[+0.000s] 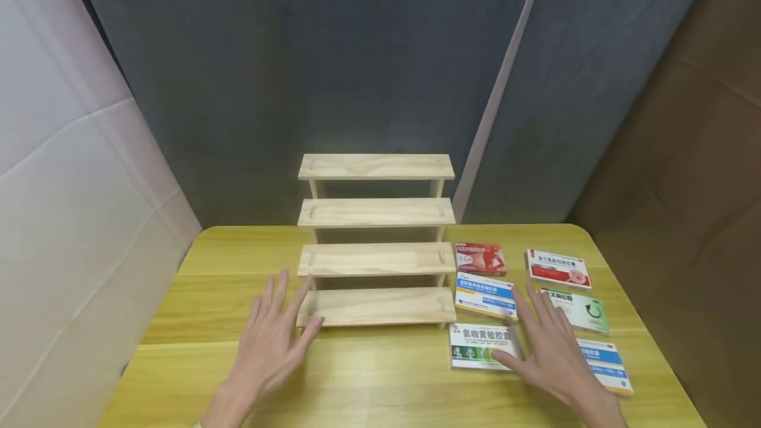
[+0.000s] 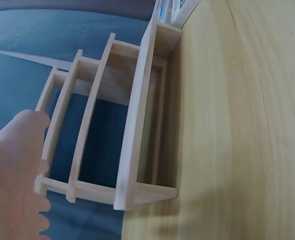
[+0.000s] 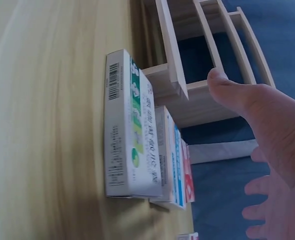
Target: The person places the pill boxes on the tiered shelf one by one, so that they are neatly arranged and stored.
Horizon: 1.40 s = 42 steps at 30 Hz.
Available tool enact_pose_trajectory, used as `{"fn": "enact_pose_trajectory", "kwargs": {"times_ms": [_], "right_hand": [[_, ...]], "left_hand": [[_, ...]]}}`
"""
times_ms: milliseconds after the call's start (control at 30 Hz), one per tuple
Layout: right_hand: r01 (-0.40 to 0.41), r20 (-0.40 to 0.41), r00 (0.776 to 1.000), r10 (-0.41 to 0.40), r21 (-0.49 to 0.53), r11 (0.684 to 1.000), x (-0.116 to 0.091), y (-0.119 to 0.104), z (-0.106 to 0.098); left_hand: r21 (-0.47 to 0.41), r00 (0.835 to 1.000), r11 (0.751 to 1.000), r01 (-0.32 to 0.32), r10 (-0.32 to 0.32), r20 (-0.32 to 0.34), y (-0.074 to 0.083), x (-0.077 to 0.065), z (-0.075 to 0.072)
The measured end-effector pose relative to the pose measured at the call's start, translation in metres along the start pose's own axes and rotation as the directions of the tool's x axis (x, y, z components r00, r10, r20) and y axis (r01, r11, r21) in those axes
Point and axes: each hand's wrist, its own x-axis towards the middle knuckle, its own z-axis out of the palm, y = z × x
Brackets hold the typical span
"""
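Note:
My left hand [image 1: 270, 335] is spread with straight fingers at the left end of a pale wooden four-tier stepped rack [image 1: 376, 306]; whether it touches the rack I cannot tell. Over the medicine boxes at the right, my right hand [image 1: 549, 352] spreads its fingers and holds nothing. Nearest to it are a white-and-green box [image 1: 478, 342], a blue-and-white box [image 1: 484, 294], a green-and-white box [image 1: 579, 311] and another blue-and-white box [image 1: 609, 365], partly hidden by the hand. In the right wrist view the white-and-green box [image 3: 132, 130] lies below the raised thumb.
Farther back lie a red box [image 1: 480, 259] and a white-and-red box [image 1: 557, 269]. All stand on a yellow wood-grain table [image 1: 368, 375]. A dark grey curtain [image 1: 380, 51] hangs behind, with a white sheet [image 1: 77, 183] at left and a brown one [image 1: 701, 183] at right.

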Motion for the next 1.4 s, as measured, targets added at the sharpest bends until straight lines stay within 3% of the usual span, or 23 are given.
{"fn": "enact_pose_trajectory", "kwargs": {"times_ms": [367,567,767,933,1267,1400], "right_hand": [[-0.028,0.017,1.0,0.027,0.073,0.997,-0.011,0.003,0.02],[0.017,0.0,1.0,-0.017,0.098,0.995,-0.021,0.004,0.036],[-0.057,0.087,0.995,0.045,0.139,0.989,-0.028,0.001,0.047],[-0.096,0.116,0.99,0.082,0.123,0.988,-0.029,0.0,0.054],[-0.091,0.106,0.991,0.081,0.091,0.992,-0.033,0.0,0.065],[-0.101,0.112,0.99,0.089,0.106,0.989,-0.034,0.0,0.066]], "left_hand": [[-0.123,0.998,0.99,0.069,-0.068,0.013,-0.019,-0.001,0.015],[-0.257,0.995,0.962,0.094,-0.088,0.037,-0.03,0.001,0.034],[-0.356,0.997,0.931,0.077,-0.078,0.012,-0.036,0.004,0.051],[-0.39,0.994,0.915,0.105,-0.097,0.039,-0.036,0.007,0.059],[-0.424,0.98,0.883,0.199,-0.176,0.094,-0.04,0.009,0.068],[-0.453,0.978,0.867,0.21,-0.187,0.094,-0.042,0.01,0.071]]}}
